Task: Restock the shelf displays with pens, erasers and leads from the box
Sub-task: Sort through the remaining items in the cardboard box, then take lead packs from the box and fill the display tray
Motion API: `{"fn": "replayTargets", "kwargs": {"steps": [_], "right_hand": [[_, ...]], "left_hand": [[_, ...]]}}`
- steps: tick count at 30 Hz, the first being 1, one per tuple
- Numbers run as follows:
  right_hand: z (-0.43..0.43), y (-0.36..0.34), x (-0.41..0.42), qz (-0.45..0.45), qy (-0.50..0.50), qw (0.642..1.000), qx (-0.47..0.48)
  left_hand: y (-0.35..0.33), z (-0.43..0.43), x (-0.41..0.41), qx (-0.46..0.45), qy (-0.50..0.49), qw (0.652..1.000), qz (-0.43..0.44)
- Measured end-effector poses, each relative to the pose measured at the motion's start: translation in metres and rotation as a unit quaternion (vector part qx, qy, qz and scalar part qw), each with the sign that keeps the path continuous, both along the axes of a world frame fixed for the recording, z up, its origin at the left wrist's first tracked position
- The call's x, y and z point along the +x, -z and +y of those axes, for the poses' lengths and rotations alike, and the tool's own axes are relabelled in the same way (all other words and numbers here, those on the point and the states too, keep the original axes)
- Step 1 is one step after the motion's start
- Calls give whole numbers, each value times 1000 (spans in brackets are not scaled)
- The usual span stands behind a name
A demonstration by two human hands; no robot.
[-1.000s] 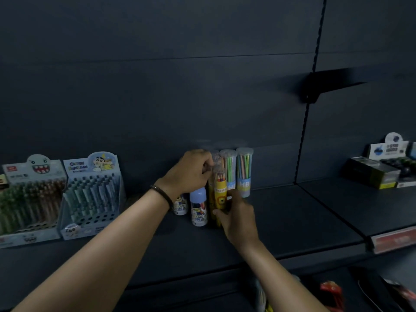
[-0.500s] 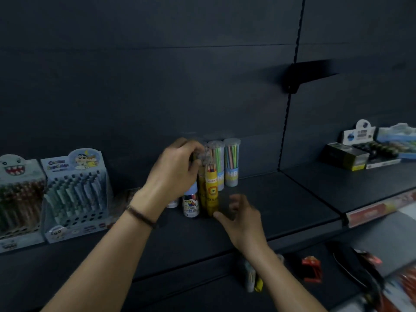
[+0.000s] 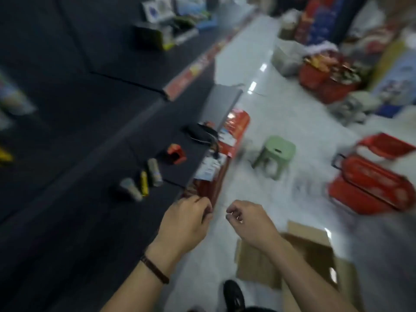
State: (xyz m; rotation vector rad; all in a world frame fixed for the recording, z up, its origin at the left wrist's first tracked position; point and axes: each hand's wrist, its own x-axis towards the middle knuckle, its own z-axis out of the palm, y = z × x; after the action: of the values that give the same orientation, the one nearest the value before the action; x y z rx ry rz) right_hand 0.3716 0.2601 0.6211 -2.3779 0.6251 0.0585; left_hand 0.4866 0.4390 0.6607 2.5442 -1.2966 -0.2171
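Your view is blurred and tilted, so fine detail is lost. The pale floor (image 3: pixel 281 113) fills the right of the view, and the dark shelf (image 3: pixel 94 136) runs along its left edge. Beyond the shelf, out on the floor, sit red baskets (image 3: pixel 369 188) and, between them and the shelf, a green stool (image 3: pixel 275 152). The box (image 3: pixel 299 260) lies open on the floor just off the shelf's near end, under your right forearm. Your left hand (image 3: pixel 184 224) hangs over the shelf's front edge, fingers curled in; whether they pinch anything, you can't tell through the blur. Your right hand (image 3: pixel 249 219) hovers just beside it, off the shelf and above the floor, fingers loosely curled around nothing visible. On the shelf, well ahead of your left hand, lie three tubes (image 3: pixel 144 179) side by side, and past them a small red thing (image 3: pixel 176 153).
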Motion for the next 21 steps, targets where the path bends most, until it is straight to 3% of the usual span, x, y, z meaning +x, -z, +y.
{"fn": "replayTargets", "kwargs": {"steps": [5,11,15,21], "right_hand": [[-86,82,-141,170,140,971,98],[-188,204,-253,214,335,892,213],[-260,320,-286,229,393,850,266],[-336,547,-290,257,396,819,325]], "left_hand": [[91,-89,-79,109,88,979,148],[192,-206,-149,243,129,931,238],[292,-284,-180,307,99,909,262],[491,-382,-219,324,80,903,271]]}}
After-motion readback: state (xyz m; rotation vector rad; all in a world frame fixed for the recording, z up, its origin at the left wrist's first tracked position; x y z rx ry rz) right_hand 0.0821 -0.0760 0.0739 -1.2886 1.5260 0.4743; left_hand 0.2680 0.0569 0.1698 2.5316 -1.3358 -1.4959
